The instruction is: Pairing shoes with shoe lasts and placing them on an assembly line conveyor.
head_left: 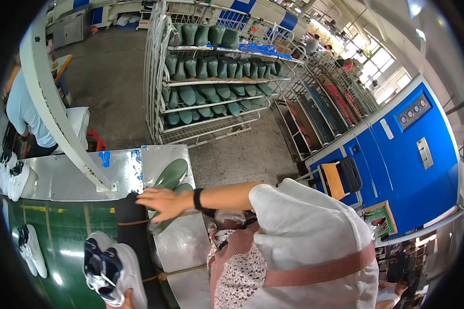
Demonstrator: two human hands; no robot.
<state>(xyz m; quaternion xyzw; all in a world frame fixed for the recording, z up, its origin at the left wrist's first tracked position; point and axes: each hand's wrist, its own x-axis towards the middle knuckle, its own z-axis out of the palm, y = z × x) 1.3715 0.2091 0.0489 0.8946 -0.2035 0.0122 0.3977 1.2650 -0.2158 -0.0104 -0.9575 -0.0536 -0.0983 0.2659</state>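
My right hand [165,204], with a black band at the wrist, reaches out with its fingers spread. It is over a dark green shoe last [162,222], partly hidden beneath it; whether they touch is unclear. Another glossy green last [172,174] lies just beyond on the metal ledge [180,246]. At the lower edge my left hand [122,301] grips a pair of white sneakers [130,268] with dark uppers and white laces. Only part of that hand shows. The sneakers are above the dark edge of a green conveyor belt [67,257].
More white sneakers [33,252] sit on the belt's far left. A white post [62,118] rises from the metal ledge. Behind stands a wire rack [162,87] full of green lasts. A blue machine panel [397,159] is at right; a person in light blue [31,105] is at left.
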